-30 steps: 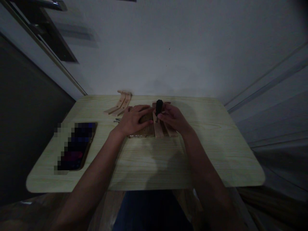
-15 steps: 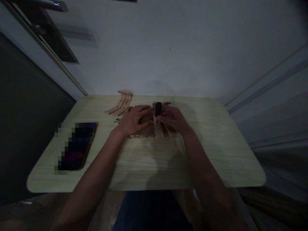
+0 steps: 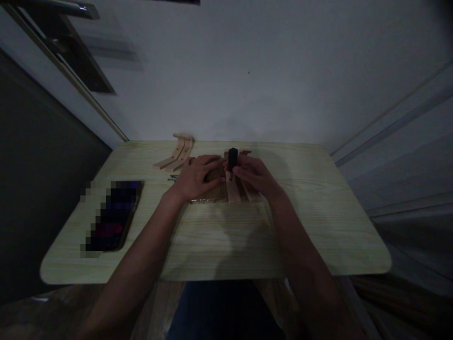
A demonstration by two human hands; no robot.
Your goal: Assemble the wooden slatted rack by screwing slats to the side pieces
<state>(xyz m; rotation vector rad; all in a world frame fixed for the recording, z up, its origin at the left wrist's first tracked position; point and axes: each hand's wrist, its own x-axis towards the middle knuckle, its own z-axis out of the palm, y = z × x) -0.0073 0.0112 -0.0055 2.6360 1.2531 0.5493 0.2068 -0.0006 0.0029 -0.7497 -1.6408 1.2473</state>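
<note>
My left hand (image 3: 198,179) lies with fingers spread over a brown wooden board (image 3: 208,197), pressing on it. The fingers of my right hand (image 3: 255,174) are closed round the black handle of a screwdriver (image 3: 232,159), which stands nearly upright. Its lower end meets a pale wooden strip (image 3: 232,192) at a small dark spot, perhaps a screw head; the dim light hides the detail. Another pale strip (image 3: 253,194) lies just right of it, partly under my right hand. Left of my left hand are some dark screws (image 3: 172,177).
Two bent wooden pieces with holes (image 3: 179,153) lie at the back left of the light wood-grain table (image 3: 219,236). A phone (image 3: 115,215), partly pixelated, rests at the left. Behind the table rises a white door (image 3: 226,80) with a metal handle (image 3: 76,9).
The screwdriver and the fingers of my right hand have shifted very slightly, the handle a touch higher. My left hand stays in place on the board.
</note>
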